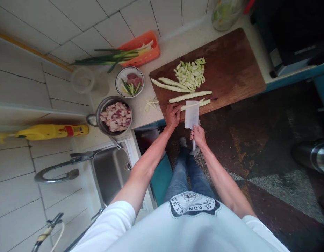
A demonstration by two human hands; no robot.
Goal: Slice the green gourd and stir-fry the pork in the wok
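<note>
The right hand (199,136) is wrapped around the handle of a cleaver (192,114), whose broad blade lies across a pale green vegetable strip (207,102) at the near edge of a wooden cutting board (237,66). The left hand (173,117), fingers bent, grasps the strip's left end against the board, just beside the blade. Just beyond lies another long strip (190,96), then two more strips (169,86) toward the left and a pile of cut pieces (190,74). Left of the board, some pale scraps (151,104) lie on the desk (144,118). Farther left stand a bowl (142,74) with meat and cut green onion, and a metal pot (98,115) of meat chunks. Behind the bowl, long green onions (109,57) stick out of an orange basket (157,52).
</note>
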